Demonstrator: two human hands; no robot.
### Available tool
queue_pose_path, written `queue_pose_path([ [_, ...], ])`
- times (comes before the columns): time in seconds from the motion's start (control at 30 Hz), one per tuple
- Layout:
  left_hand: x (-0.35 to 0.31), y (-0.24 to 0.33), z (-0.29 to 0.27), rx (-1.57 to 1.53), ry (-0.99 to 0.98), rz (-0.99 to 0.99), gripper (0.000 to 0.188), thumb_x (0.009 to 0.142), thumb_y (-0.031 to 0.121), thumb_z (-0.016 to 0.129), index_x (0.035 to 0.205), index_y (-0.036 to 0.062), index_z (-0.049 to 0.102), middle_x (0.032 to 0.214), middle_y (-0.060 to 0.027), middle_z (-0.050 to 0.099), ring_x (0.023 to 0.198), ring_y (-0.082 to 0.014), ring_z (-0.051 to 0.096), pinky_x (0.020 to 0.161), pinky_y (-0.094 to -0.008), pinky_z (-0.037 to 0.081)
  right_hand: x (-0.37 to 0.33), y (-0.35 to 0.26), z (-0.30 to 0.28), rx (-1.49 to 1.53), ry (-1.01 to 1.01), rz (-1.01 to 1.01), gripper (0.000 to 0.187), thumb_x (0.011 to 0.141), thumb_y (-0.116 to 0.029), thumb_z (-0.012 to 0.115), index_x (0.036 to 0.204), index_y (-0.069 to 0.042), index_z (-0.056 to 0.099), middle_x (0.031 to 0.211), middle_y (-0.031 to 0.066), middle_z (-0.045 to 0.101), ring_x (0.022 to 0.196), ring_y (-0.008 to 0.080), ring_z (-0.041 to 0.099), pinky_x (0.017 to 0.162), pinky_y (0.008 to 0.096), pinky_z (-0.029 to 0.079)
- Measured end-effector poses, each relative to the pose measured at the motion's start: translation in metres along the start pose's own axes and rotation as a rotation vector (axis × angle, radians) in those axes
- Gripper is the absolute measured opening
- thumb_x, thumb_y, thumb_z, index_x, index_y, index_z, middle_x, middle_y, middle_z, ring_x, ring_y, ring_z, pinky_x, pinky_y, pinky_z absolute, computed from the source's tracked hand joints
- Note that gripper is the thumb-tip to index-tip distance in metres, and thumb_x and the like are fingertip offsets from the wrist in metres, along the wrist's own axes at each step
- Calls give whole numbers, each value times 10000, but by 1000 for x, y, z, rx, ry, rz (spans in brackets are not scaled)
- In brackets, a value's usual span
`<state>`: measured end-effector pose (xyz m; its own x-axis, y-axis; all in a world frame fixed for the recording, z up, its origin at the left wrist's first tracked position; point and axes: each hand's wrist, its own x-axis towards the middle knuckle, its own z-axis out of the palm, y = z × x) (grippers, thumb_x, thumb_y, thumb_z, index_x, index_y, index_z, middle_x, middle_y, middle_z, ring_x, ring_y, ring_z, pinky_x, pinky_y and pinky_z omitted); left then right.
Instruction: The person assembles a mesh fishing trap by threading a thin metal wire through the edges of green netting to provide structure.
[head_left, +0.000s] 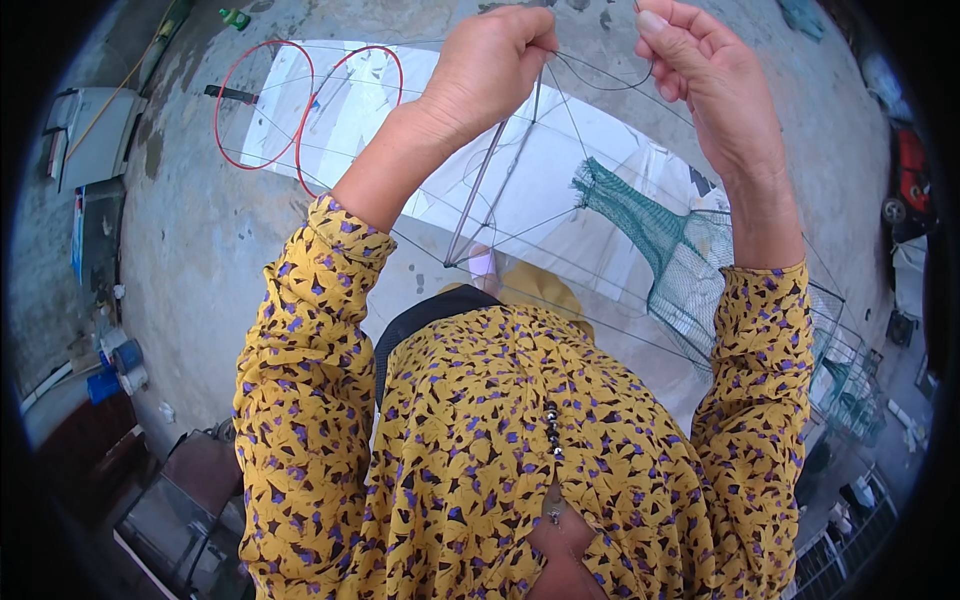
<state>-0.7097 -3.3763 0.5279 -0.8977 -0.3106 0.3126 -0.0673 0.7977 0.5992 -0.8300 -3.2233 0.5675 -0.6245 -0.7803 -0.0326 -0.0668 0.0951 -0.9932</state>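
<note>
My left hand (488,70) is closed at the top of a thin metal frame (476,195), gripping a dark cord (610,84) there. From it the cord droops in a loop across to my right hand (715,80), whose thumb and forefinger pinch it, with a bit sticking up above. Thin strings run from the frame to a green net (640,215), which narrows to a gathered end below and between my hands. The net widens into a mesh cage towards my right forearm. What lies inside my left fist is hidden.
A white sheet-covered surface (590,265) lies under the frame. Two joined red rings (300,110) with strings are at its far left, by a black strap (230,94). A green bottle (235,18) is on the concrete floor. A red toy-like vehicle (908,175) stands far right.
</note>
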Motion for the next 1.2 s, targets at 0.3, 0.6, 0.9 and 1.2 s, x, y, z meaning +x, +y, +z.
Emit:
queue_pose_path([
  [0.3,4,-12,-2,-10,-8,60,60,776,38,580,820,0,566,772,-78,622,712,-177,601,644,-272,469,-10,35,38,-817,-13,-214,165,774,-155,565,736,-9,632,716,185,608,690,359,588,641,413,468],
  [0.6,6,-11,-3,-60,-79,8,72,787,21,567,852,-10,561,843,-73,637,784,-159,614,699,-257,482,-7,57,41,-689,-160,-141,234,739,-115,639,922,11,566,700,148,608,644,289,593,619,374,467],
  [0.9,8,-13,-5,-88,-137,-71,79,787,20,569,857,-15,562,842,-71,638,792,-154,614,715,-255,480,-11,45,31,-443,-148,98,367,754,-148,612,1031,41,463,691,102,593,622,182,567,593,311,446],
  [1.2,2,-17,-3,-91,-96,-59,82,783,30,589,858,-3,585,806,-62,631,758,-138,605,684,-244,477,-25,38,30,-764,-151,-42,145,844,-84,455,938,15,505,741,121,621,674,245,615,602,350,460],
])
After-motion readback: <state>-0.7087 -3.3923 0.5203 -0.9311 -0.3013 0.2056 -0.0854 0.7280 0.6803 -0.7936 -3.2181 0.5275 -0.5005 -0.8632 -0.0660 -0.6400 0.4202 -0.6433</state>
